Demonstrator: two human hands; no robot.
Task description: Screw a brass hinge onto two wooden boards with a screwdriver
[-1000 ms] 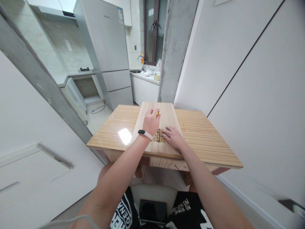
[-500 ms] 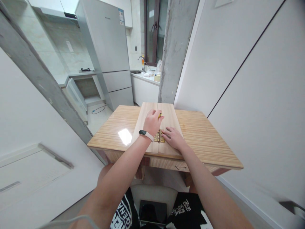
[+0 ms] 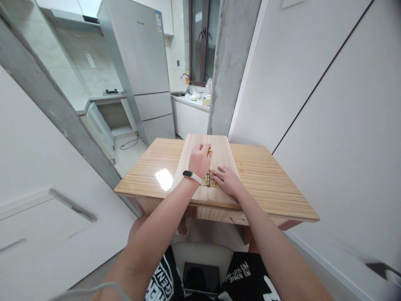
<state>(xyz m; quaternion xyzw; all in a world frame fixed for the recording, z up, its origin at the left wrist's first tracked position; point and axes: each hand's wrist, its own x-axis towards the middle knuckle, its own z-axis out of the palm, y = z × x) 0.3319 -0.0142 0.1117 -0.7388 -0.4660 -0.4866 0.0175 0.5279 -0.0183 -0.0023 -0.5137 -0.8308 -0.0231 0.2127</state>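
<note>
Two pale wooden boards [image 3: 216, 144] lie side by side on the table with a narrow seam between them. A brass hinge [image 3: 208, 179] rests across that seam near the front end, its left leaf partly covered by my left wrist. My left hand [image 3: 199, 159], with a white-banded tracker on the wrist, is closed around a yellow-and-black tool [image 3: 209, 150] just beyond the hinge. Most of that tool is hidden by my fingers. My right hand [image 3: 228, 180] lies flat on the right board, fingers stretched out, fingertips touching the hinge's right leaf.
The wood-grain table [image 3: 266, 179] has a drawer with a handle [image 3: 237, 220] at its front. A dark flat object [image 3: 201, 276] lies between my legs. Beyond the table stand a grey pillar [image 3: 230, 67], a fridge [image 3: 138, 54] and a sink counter [image 3: 189, 113].
My left hand has turned slightly at the wrist, and the tool's visible end has shifted a little left. My right hand and the hinge stay in place.
</note>
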